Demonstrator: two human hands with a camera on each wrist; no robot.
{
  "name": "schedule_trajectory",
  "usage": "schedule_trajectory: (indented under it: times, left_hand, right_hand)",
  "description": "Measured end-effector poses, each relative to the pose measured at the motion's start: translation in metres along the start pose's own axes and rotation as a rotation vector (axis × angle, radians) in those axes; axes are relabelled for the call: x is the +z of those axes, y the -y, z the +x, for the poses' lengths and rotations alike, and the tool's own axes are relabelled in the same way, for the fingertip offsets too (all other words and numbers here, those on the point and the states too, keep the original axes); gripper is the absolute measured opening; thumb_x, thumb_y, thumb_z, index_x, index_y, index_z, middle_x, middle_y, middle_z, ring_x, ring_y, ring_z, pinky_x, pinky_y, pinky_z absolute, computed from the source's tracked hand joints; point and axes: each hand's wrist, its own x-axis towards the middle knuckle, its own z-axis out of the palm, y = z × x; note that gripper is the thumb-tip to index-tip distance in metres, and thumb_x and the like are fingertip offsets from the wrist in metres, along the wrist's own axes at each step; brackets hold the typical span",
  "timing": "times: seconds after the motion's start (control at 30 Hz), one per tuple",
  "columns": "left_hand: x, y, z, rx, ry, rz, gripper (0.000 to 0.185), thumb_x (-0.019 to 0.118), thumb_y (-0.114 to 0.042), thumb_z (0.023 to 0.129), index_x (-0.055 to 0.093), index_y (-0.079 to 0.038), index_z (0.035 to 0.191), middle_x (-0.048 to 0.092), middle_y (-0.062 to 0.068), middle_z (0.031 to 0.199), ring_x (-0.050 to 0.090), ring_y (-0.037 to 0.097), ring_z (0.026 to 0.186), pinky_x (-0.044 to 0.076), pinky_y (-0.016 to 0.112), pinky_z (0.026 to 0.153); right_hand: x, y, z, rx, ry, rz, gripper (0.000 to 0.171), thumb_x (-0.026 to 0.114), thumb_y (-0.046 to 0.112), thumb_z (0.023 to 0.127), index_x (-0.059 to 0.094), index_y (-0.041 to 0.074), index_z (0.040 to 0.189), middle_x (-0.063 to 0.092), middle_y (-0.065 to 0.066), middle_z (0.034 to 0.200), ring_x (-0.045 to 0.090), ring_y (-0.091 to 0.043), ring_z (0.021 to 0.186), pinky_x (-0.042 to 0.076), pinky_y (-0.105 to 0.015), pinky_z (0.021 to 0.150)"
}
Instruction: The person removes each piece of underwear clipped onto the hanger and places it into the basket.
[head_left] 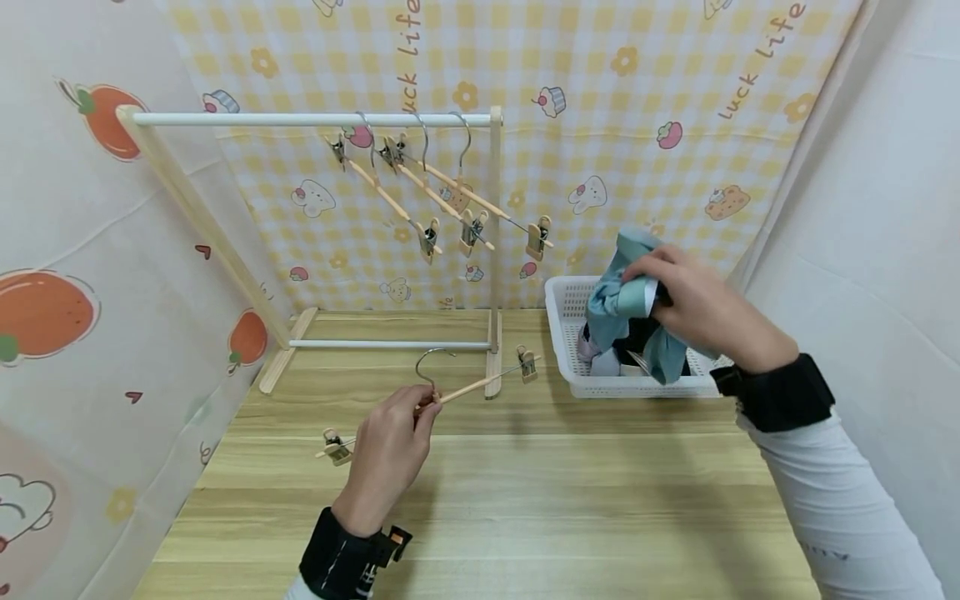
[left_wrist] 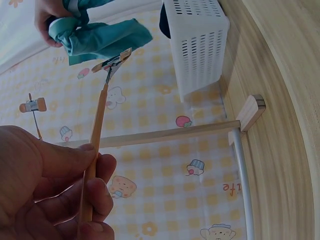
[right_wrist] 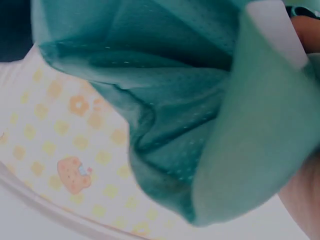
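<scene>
- Desk [head_left: 525, 500]: light wood-grain top, carrying the rack, the basket and both working hands above it.
- Backdrop [head_left: 637, 108]: yellow-checked cloth with cupcake, rabbit and flower prints, hung behind the desk; a fruit-printed sheet covers the left wall.
- Clothes rack [head_left: 315, 119]: white top rail on pale wooden uprights, standing at the back of the desk, left of centre. A white lower bar joins its feet.
- Hung hangers [head_left: 442, 196]: several wooden clip hangers, hooked by metal hooks on the right part of the rail, all tilted down to the right.
- White basket [head_left: 570, 333]: perforated plastic, at the desk's right rear, just beside the rack's right upright. Dark and pale garments lie inside.
- Teal garment [head_left: 622, 304]: bunched cloth with a pale band, lifted above the basket, its lower folds hanging into it. In the right wrist view it fills nearly the whole frame.
- Right hand [head_left: 697, 308]: over the basket; grip curled round the top of the teal garment.
- Left hand [head_left: 390, 450]: over the desk's front centre; grip of thumb and fingers pinching the hanger's bar near the hook.
- Clip hanger [head_left: 465, 389]: wooden bar with a wire hook and a metal clip at each end, held slanting above the desk in front of the rack's right foot.
</scene>
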Motion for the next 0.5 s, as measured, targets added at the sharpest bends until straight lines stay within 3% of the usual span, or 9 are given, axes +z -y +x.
schedule_trajectory:
  times: [0.23,0.5]
  left_hand:
    - [0.000,0.001,0.000,0.003,-0.003,0.005,0.015,0.078,-0.005,0.099,0.078,0.000,0.113,0.080,0.012,0.103,0.076,0.019,0.081,0.059,0.030,0.059]
    - [0.002,0.002,0.000,0.007,0.000,0.000,0.014,0.078,-0.004,0.098,0.078,0.000,0.112,0.080,0.012,0.102,0.076,0.018,0.079,0.058,0.028,0.058]
  right_hand:
    - [-0.005,-0.030,0.022,0.033,-0.031,-0.005,0.040,0.065,-0.016,0.091,0.069,0.000,0.128,0.057,-0.032,0.133,0.055,-0.050,0.123,0.051,-0.068,0.100]
    - [0.011,-0.067,0.037,0.096,0.089,-0.030,0.040,0.069,-0.012,0.092,0.064,-0.003,0.131,0.055,-0.039,0.135,0.053,-0.055,0.127,0.050,-0.070,0.101]
